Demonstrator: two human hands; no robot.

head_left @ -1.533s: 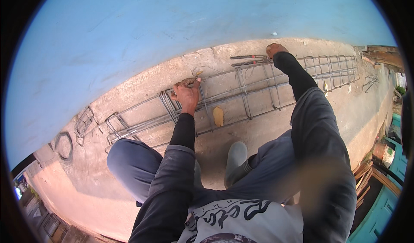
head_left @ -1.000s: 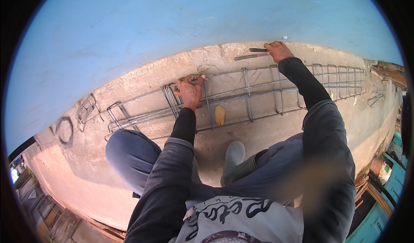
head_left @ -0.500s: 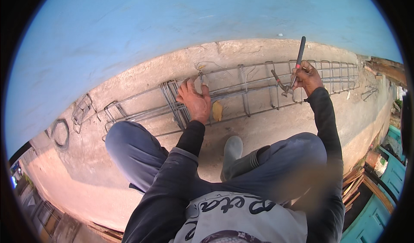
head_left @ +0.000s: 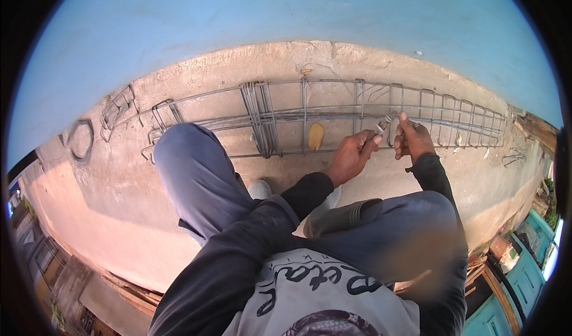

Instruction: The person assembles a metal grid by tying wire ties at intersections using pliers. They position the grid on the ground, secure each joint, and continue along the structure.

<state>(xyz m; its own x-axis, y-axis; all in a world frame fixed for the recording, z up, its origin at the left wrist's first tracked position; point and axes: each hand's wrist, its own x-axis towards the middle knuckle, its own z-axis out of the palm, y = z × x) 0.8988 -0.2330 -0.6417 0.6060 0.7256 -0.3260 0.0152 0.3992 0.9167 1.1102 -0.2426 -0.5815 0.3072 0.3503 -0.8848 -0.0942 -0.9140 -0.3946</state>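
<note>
Fingers (head_left: 370, 140) of both your hands grip one small metal tool (head_left: 381, 123) at one rebar cage (head_left: 280, 118); concrete floor (head_left: 119, 199), blue wall (head_left: 238, 20).

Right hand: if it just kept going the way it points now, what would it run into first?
Probably the rebar cage just ahead of the right hand, then the blue wall; depth is unclear.

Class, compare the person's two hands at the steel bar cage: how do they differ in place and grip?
The left hand sits lower, fingers curled around a small metal tool; the right hand sits higher, thumb up, on the cage bars. Both meet at the same spot.
</note>
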